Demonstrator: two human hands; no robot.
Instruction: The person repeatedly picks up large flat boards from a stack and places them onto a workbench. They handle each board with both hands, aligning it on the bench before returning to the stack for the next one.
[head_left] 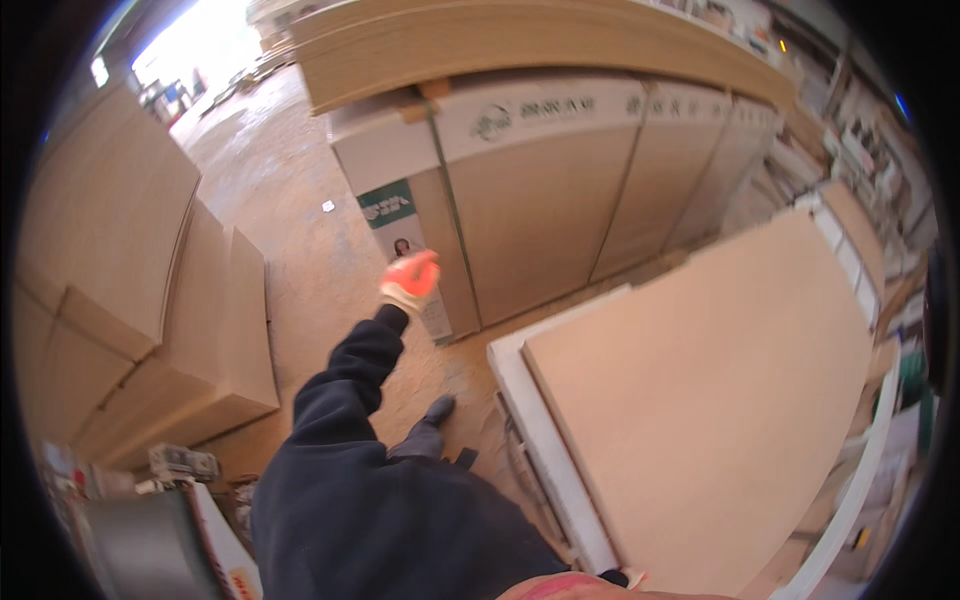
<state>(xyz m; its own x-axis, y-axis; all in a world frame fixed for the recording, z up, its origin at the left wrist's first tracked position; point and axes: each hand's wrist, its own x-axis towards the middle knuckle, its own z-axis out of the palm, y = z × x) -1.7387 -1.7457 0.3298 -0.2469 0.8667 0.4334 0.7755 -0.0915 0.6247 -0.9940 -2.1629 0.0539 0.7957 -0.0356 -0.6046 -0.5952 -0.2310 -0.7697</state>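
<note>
I see a smooth tan board [700, 400] flat on a white slab [551, 455], right side. Left hand [410, 280] blurred, right hand [637, 580] barely in frame; can't tell either's grip. Strapped panel stack [545, 225] blocks ahead.

A smooth tan board [700, 400] lies flat on a white-edged base [548, 450].

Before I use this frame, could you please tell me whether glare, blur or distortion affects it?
In the head view, the bright opening at upper left is washed out white; in the head view, the gloved left hand looks smeared; also in the head view, the top boards' edges bow.
</note>
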